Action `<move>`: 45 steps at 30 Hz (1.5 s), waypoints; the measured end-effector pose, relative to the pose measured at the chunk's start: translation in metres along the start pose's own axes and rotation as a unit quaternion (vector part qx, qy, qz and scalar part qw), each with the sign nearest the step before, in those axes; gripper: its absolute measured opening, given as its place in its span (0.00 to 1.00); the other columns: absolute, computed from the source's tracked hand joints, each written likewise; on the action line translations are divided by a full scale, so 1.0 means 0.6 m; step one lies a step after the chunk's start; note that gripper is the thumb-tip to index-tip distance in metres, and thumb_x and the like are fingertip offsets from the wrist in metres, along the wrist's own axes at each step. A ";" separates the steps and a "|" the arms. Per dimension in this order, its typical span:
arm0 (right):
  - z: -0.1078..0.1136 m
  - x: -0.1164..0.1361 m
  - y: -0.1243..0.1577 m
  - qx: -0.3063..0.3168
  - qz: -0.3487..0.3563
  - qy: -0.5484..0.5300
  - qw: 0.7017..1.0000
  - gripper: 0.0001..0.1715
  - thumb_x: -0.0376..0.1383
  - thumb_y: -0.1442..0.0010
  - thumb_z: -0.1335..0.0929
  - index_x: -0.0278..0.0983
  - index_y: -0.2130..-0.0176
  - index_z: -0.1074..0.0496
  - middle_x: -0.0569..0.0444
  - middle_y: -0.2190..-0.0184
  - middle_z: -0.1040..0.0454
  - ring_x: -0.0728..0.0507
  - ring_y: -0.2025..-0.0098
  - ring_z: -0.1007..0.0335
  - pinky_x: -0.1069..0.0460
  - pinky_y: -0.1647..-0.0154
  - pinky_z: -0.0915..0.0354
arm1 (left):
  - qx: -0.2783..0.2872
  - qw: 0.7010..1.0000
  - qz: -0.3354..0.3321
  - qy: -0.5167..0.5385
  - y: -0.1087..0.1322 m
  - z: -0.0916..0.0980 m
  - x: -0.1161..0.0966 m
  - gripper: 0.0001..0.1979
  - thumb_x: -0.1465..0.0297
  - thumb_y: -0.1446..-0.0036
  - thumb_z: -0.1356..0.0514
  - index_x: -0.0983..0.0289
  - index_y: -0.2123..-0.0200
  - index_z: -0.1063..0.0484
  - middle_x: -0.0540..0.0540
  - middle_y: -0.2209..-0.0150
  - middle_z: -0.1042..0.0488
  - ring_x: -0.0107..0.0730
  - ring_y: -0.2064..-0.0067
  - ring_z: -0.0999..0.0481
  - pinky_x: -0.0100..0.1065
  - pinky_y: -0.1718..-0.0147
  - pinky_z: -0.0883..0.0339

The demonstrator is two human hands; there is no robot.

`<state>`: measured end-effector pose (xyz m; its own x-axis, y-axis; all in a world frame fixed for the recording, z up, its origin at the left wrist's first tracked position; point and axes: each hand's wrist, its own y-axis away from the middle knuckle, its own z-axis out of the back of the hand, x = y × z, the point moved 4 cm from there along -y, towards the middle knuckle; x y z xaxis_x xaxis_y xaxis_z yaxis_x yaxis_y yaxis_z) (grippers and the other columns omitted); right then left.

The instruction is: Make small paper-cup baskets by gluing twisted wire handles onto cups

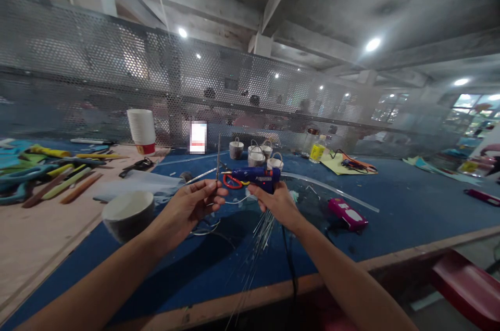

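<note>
My right hand (275, 201) is closed around a blue hot glue gun (255, 176) with a red trigger, its nozzle pointing left. Its black cord (289, 263) hangs down past the table edge. My left hand (197, 201) pinches a thin upright metal wire (217, 159) just left of the nozzle. Both hands are raised above the blue table mat (390, 201). A bundle of thin wires (253, 247) fans out below my right hand.
A grey bowl (128, 214) sits at the left. Stacked paper cups (142, 130), small handled cups (255, 155), two bottles (314, 148), a magenta tool (347, 214), and coloured sticks (58, 175) lie around. A perforated metal screen (97, 71) backs the table. A red stool (469, 284) stands at lower right.
</note>
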<state>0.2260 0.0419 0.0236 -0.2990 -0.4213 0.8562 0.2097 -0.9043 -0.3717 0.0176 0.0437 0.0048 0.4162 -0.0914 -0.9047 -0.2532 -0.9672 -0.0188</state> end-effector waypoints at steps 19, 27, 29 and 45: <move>-0.004 -0.008 -0.002 0.019 -0.021 -0.003 1.000 0.20 0.51 0.41 0.31 0.37 0.70 0.27 0.61 0.87 0.37 0.51 0.83 0.41 0.54 0.78 0.41 | 0.033 0.999 0.003 -0.014 0.004 -0.008 0.002 0.04 0.72 0.43 0.34 0.66 0.65 0.23 0.54 0.67 0.20 0.23 0.71 0.23 0.22 0.70 0.27; 0.003 -0.009 -0.004 -0.021 0.004 -0.020 1.000 0.21 0.51 0.40 0.32 0.37 0.73 0.29 0.61 0.87 0.38 0.51 0.83 0.42 0.54 0.79 0.43 | -0.035 0.999 -0.007 -0.021 0.000 0.003 -0.001 0.04 0.73 0.46 0.32 0.66 0.68 0.24 0.54 0.67 0.20 0.23 0.72 0.23 0.22 0.72 0.26; 0.001 -0.005 -0.003 -0.015 0.007 -0.026 1.000 0.20 0.50 0.40 0.31 0.37 0.72 0.29 0.61 0.87 0.38 0.51 0.83 0.42 0.54 0.79 0.43 | -0.037 0.999 -0.008 -0.020 -0.001 0.004 -0.001 0.04 0.73 0.47 0.32 0.66 0.68 0.24 0.54 0.67 0.20 0.23 0.72 0.23 0.22 0.72 0.26; -0.002 -0.014 -0.005 -0.001 -0.008 -0.020 1.000 0.20 0.50 0.41 0.30 0.37 0.73 0.28 0.61 0.87 0.37 0.52 0.83 0.42 0.54 0.79 0.43 | 0.029 0.999 0.003 -0.021 0.000 -0.001 0.007 0.05 0.69 0.43 0.34 0.65 0.65 0.24 0.53 0.65 0.20 0.23 0.70 0.22 0.22 0.69 0.27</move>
<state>0.2264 0.0482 0.0173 -0.2648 -0.4042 0.8755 0.2034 -0.9109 -0.3590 0.0198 0.0434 0.0013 0.3789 -0.0854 -0.9215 -0.3051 -0.9516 -0.0373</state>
